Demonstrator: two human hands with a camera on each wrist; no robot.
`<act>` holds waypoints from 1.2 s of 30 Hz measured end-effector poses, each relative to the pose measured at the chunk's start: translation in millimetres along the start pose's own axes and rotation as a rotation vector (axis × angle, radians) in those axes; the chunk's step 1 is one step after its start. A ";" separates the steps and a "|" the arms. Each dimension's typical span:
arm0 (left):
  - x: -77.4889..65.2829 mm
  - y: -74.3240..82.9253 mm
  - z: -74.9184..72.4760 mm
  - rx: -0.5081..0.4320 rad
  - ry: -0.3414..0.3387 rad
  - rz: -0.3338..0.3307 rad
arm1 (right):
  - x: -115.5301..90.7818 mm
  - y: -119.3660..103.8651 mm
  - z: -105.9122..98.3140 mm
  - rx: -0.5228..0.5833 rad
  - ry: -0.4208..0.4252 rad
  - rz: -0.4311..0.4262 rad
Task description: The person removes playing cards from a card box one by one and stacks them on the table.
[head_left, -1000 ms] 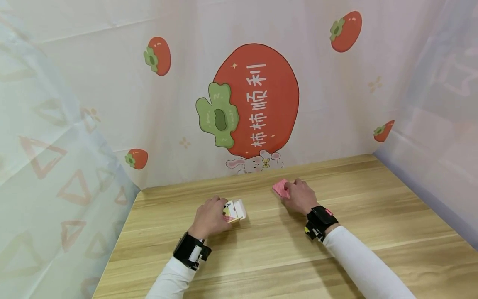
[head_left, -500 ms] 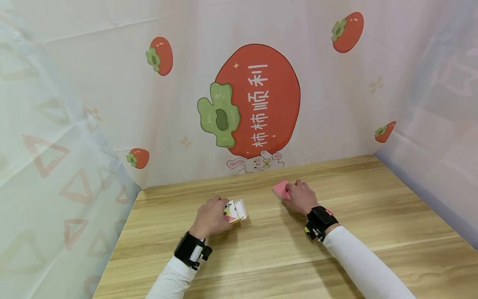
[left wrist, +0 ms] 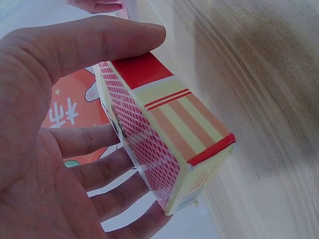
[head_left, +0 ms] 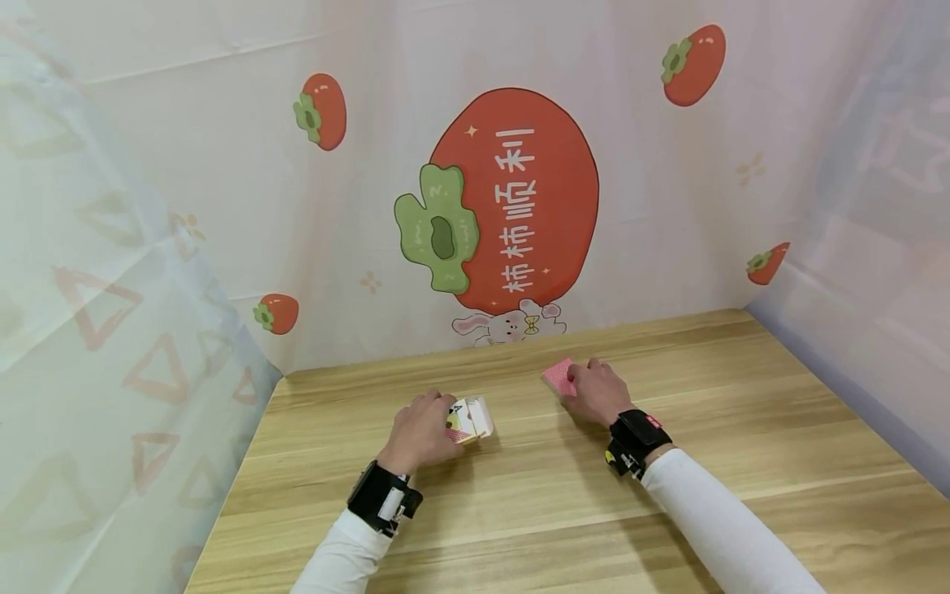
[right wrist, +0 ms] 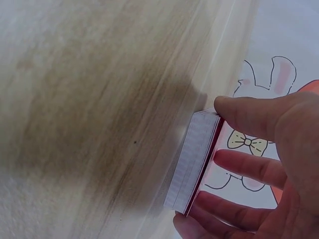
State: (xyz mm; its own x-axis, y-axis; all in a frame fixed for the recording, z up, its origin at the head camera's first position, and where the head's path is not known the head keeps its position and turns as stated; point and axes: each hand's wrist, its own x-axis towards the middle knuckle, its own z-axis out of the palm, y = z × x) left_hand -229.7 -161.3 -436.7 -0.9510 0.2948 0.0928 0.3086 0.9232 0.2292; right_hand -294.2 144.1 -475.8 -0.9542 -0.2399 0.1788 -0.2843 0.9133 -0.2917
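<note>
My left hand (head_left: 421,431) holds a playing card box (head_left: 467,419) just above the wooden table, its white flap end facing right. In the left wrist view the thumb lies along one edge of the card box (left wrist: 184,117) and the fingers support the opposite side; its faces show red checks and cream stripes. Farther right and back, my right hand (head_left: 601,392) grips a deck of playing cards (head_left: 558,377) with a red patterned back. The right wrist view shows the stacked white edges of the deck (right wrist: 194,157) between thumb and fingertips, close to the tabletop.
The wooden table (head_left: 519,511) runs back to a white curtain (head_left: 356,190) printed with persimmons and a rabbit. More curtain hangs along the left and right sides. Black camera straps (head_left: 382,495) circle both wrists.
Both hands keep their holds on the card box and the deck. Only a very slight rightward drift of the whole head view can be seen.
</note>
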 end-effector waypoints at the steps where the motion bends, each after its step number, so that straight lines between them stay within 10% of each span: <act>1: 0.0 -0.2 0.2 0.000 0.001 0.000 | 0.0 0.1 0.0 0.001 0.001 -0.001; 30: -1.6 3.7 2.3 -0.020 -0.014 0.005 | 1.7 -3.4 4.9 0.039 -0.025 0.106; 36: -0.9 7.9 3.5 -0.021 -0.029 0.021 | -3.2 -33.8 -5.5 0.120 0.027 -0.053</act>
State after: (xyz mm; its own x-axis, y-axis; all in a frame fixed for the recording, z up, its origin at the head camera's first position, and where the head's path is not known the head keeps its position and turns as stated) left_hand -226.5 -153.3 -438.4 -0.9445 0.3212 0.0693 0.3282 0.9116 0.2477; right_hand -281.0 115.8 -461.3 -0.9352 -0.2759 0.2219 -0.3446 0.8532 -0.3916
